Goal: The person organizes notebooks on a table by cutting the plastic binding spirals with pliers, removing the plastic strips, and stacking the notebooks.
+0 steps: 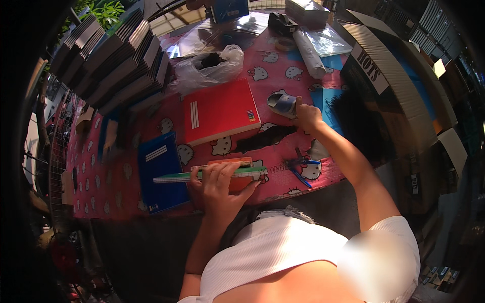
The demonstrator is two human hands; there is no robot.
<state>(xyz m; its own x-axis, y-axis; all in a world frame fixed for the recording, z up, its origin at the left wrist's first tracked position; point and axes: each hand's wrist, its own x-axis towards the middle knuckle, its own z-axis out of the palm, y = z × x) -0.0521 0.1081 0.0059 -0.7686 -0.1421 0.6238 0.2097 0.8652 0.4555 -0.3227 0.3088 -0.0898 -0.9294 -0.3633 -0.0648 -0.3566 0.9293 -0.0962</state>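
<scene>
The left hand (217, 184) grips a green notebook (172, 178) edge-up over an orange notebook (239, 185); the right hand (307, 115) grasps a small blue-grey object (282, 104) beside the red notebook (222, 112) on the pink tablecloth (108, 184).

you're in what looks like a small, partly open-air notebook workshop: your pink-covered table (118, 189) bears tall notebook stacks (113, 65), a wire coil (277, 169) and a blue-handled tool (303, 177); a big cardboard box (417, 118) stands at the right, and sunlit green leaves (107, 11) show beyond.
</scene>
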